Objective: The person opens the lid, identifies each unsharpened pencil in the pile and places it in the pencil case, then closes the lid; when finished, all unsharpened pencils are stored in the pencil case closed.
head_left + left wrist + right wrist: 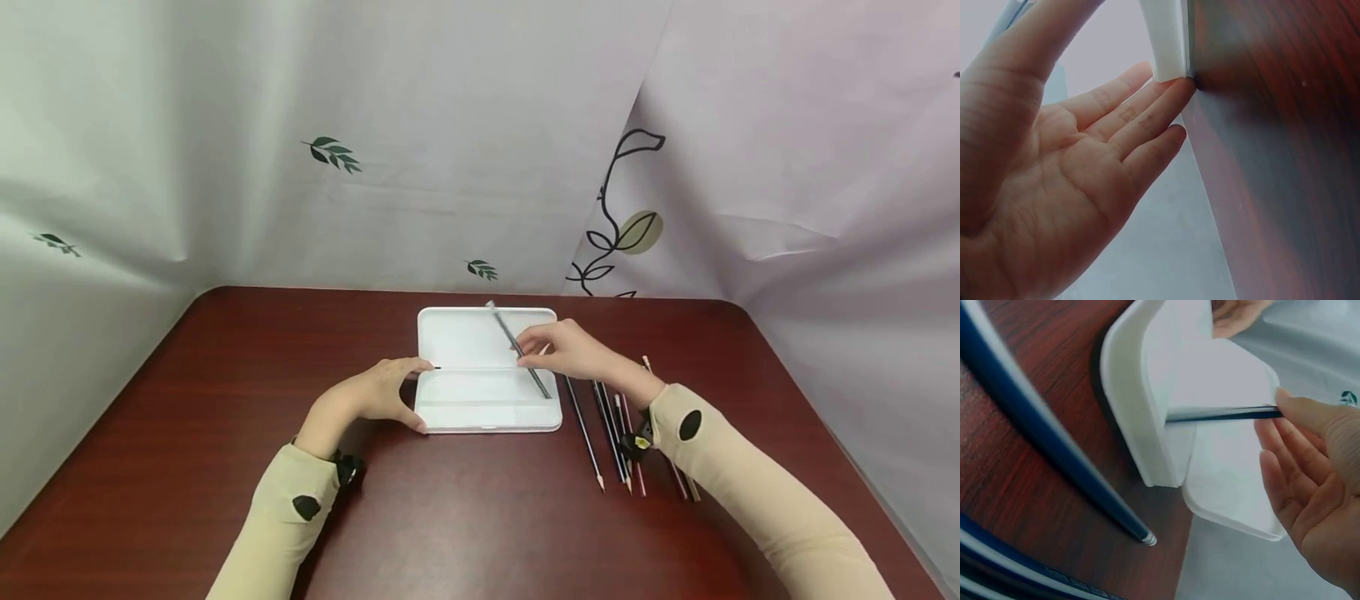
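A white hinged case (pixel 487 417) lies open on the table, its lid (pixel 453 337) folded back. At its left end my left hand (pixel 378 392) holds it, thumb at the front corner and index finger by the hinge. In the left wrist view, the other fingers (pixel 1147 122) reach nearly straight to the case's end. My right hand (pixel 566 350) pinches a dark pencil (pixel 504 329) between thumb and fingers above the case. The pencil slants, its lower end inside the tray near the right wall (pixel 1125 394).
Several pencils (pixel 585 433) lie on the dark red wooden table (pixel 480 517) to the right of the case, some partly hidden under the right forearm. A white leaf-patterned curtain (pixel 465 150) hangs behind the table and along its sides.
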A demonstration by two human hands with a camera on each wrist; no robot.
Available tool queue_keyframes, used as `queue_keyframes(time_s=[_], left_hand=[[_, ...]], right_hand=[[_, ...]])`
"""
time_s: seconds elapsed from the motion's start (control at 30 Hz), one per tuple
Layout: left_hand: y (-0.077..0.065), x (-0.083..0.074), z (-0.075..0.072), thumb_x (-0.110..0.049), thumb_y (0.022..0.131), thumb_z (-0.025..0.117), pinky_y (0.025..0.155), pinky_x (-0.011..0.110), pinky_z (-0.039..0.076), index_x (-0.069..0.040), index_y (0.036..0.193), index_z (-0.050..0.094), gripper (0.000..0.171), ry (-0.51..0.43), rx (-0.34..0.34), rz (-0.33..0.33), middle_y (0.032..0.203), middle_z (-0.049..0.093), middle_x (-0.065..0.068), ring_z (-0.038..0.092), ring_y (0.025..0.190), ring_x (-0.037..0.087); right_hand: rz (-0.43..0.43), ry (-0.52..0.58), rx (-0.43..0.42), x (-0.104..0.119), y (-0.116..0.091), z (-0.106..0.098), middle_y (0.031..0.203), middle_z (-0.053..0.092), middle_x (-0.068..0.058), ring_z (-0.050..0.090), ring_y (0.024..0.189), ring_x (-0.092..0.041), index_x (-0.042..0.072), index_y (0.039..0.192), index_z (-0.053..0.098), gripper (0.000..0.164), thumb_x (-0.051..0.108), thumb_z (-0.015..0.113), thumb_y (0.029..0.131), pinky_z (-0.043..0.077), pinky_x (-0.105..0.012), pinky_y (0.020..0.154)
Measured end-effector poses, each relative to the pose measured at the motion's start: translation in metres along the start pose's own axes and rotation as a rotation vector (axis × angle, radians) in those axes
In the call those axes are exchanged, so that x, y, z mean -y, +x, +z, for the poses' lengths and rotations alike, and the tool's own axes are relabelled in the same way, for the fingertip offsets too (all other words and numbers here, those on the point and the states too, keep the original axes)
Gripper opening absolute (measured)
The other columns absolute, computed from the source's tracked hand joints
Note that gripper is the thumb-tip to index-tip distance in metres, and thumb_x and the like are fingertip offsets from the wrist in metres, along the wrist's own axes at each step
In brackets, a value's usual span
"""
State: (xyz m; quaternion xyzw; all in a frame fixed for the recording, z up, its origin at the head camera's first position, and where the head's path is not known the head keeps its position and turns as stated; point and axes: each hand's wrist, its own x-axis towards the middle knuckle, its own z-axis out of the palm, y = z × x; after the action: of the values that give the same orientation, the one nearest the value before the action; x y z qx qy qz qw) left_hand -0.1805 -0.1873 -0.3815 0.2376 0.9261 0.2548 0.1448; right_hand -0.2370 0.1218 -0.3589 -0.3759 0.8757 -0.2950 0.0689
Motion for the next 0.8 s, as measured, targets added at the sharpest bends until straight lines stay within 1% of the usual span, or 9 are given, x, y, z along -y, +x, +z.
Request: queue_keyframes(time_s=[0.17, 0.3, 0.4, 0.57, 0.67, 0.8], left_hand=[[0.001, -0.002, 0.000, -0.032, 0.059, 0.088, 0.100, 0.044, 0.039, -0.001, 0.130, 0.047, 0.087, 0.008, -0.003, 0.005, 0.127, 0.056, 0.017, 0.054, 0.117, 0.028], [0.002, -0.002, 0.000, -0.030, 0.058, 0.088, 0.100, 0.044, 0.039, -0.001, 0.129, 0.048, 0.086, -0.001, -0.006, 0.004, 0.126, 0.057, 0.017, 0.054, 0.117, 0.028], [0.002, -0.002, 0.001, -0.030, 0.058, 0.088, 0.100, 0.044, 0.040, -0.001, 0.129, 0.048, 0.086, -0.006, -0.010, 0.007, 0.125, 0.057, 0.017, 0.055, 0.116, 0.028], [0.002, -0.002, 0.000, -0.030, 0.058, 0.089, 0.100, 0.043, 0.039, -0.001, 0.130, 0.047, 0.088, -0.016, -0.006, -0.003, 0.127, 0.056, 0.017, 0.055, 0.117, 0.027], [0.002, -0.002, 0.000, -0.031, 0.058, 0.088, 0.100, 0.044, 0.039, -0.002, 0.130, 0.047, 0.088, -0.019, -0.002, -0.008, 0.127, 0.056, 0.016, 0.055, 0.117, 0.027], [0.002, -0.002, 0.000, -0.031, 0.058, 0.089, 0.100, 0.044, 0.039, -0.002, 0.130, 0.047, 0.088, -0.023, 0.000, -0.013, 0.126, 0.057, 0.016, 0.054, 0.117, 0.027]], right_hand=[[-0.066, -0.061, 0.088, -0.001, 0.005, 0.012, 0.089, 0.070, 0.002, 0.065, 0.081, -0.007, 0.008, 0.101, 0.070, 0.021, 0.021, 0.070, 0.084, 0.052, -0.020, 0.070], [-0.110, -0.085, 0.125, 0.000, 0.009, 0.021, 0.085, 0.070, 0.004, 0.063, 0.079, -0.004, 0.009, 0.099, 0.071, 0.018, 0.020, 0.069, 0.085, 0.051, -0.019, 0.069], [-0.116, -0.110, 0.146, 0.001, 0.011, 0.026, 0.083, 0.070, 0.005, 0.063, 0.077, -0.004, 0.010, 0.097, 0.072, 0.017, 0.019, 0.070, 0.084, 0.050, -0.019, 0.069], [-0.111, -0.178, 0.186, 0.005, 0.010, 0.032, 0.085, 0.070, 0.006, 0.063, 0.079, -0.003, 0.012, 0.099, 0.072, 0.017, 0.021, 0.068, 0.085, 0.050, -0.022, 0.072], [-0.132, -0.215, 0.201, 0.007, 0.009, 0.033, 0.086, 0.071, 0.005, 0.064, 0.081, -0.004, 0.012, 0.100, 0.072, 0.018, 0.022, 0.066, 0.086, 0.050, -0.024, 0.073], [-0.136, -0.223, 0.230, 0.006, 0.009, 0.035, 0.089, 0.071, 0.004, 0.064, 0.082, -0.004, 0.012, 0.103, 0.071, 0.019, 0.022, 0.064, 0.088, 0.050, -0.024, 0.075]])
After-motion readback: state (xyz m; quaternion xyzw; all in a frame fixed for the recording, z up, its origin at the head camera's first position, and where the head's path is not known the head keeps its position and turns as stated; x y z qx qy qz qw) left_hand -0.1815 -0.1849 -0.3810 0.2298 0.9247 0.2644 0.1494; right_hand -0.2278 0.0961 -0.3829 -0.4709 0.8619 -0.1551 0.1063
